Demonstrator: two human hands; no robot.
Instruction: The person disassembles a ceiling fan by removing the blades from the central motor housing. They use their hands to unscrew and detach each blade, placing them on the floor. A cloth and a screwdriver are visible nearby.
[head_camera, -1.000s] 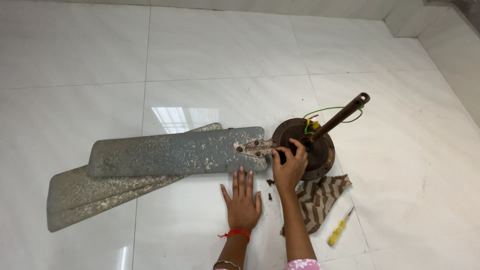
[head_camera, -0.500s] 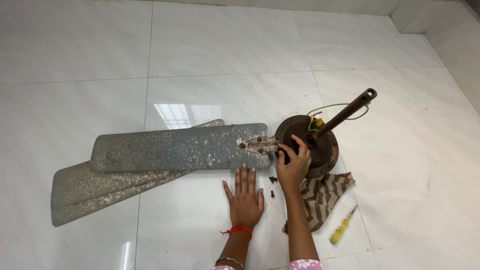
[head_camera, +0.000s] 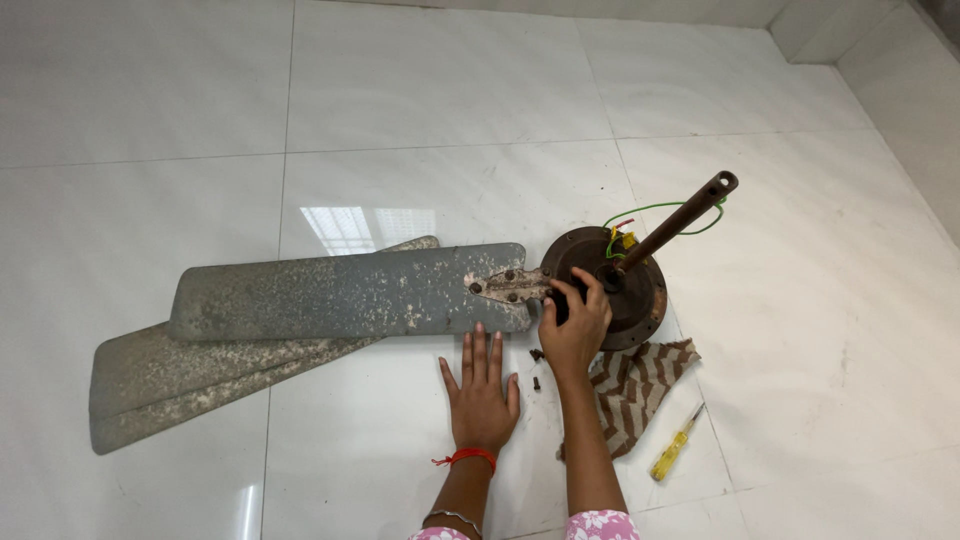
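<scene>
Head view: right hand (head_camera: 573, 330) grips fan motor (head_camera: 620, 285) (rusty).

Fan motor (head_camera: 612, 285) on the floor (head_camera: 420, 100), rod (head_camera: 675, 220) tilted up to its right. Top blade (head_camera: 345, 292) stretched left from the motor, over two more blades (head_camera: 160, 385). Cloth (head_camera: 635, 385) partly under the motor's near side; screwdriver (head_camera: 675, 444) just right of the cloth. Left hand (head_camera: 482, 392) flat on the floor before the top blade; right hand (head_camera: 575, 325) on the motor's left edge; loose screws (head_camera: 537, 368) between both hands.
</scene>
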